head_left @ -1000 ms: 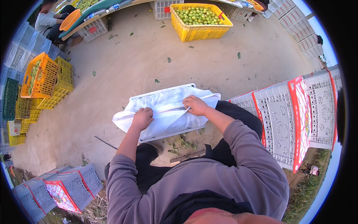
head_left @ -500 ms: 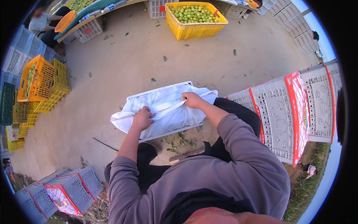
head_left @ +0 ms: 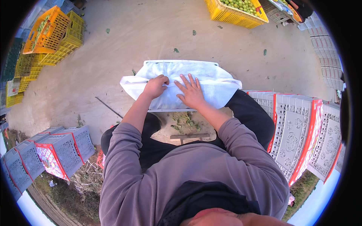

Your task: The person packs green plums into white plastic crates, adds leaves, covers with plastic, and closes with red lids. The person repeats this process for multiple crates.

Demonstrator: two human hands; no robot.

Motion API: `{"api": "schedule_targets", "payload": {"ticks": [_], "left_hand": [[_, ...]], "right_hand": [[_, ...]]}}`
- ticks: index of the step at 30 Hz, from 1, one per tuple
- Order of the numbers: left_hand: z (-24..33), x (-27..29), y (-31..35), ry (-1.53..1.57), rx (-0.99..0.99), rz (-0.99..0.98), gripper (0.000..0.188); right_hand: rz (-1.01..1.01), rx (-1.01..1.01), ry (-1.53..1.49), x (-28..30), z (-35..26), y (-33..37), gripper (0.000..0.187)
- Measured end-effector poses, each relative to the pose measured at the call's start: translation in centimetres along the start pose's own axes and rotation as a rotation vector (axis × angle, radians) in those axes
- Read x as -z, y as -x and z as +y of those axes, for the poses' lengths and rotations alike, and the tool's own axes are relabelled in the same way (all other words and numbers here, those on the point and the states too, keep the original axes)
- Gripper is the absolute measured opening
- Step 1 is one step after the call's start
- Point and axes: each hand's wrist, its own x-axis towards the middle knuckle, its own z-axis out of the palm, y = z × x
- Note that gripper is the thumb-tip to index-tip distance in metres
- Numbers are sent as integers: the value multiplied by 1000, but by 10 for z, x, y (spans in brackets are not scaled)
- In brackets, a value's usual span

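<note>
A white cloth liner (head_left: 211,92) covers a light-coloured crate (head_left: 181,61) in front of my knees, its top folded across the middle in a band running left to right. My left hand (head_left: 155,87) has its fingers curled in a pinch on that band, left of centre. Just to its right, my right hand (head_left: 193,93) lies flat on the liner with the fingers spread. Whatever sits inside the crate is hidden by the cloth.
Grey crates with red edges (head_left: 290,130) stand at my right, and more grey crates (head_left: 62,150) at lower left. An orange crate (head_left: 51,32) of green fruit rests on yellow crates (head_left: 71,37) at far left. A yellow fruit crate (head_left: 230,17) stands ahead. A thin dark rod (head_left: 108,106) lies nearby.
My right hand has let go of the liner's band and now lies flat on it, nearer the left hand. The left hand's fingers have drawn together. The whole view has shifted.
</note>
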Motion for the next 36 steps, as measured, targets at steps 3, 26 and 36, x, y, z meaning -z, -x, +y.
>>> {"api": "schedule_targets", "payload": {"ticks": [3,26,36], "left_hand": [[-19,24,17,-124,135,32,21],[60,-95,21,-270,194,305,69],[51,-99,21,-358,116,243,74]], "right_hand": [[28,-7,6,-23,16,-9,69],[116,61,-160,3,30,-8,53],[-520,-1177,-950,8,179,119,71]]}}
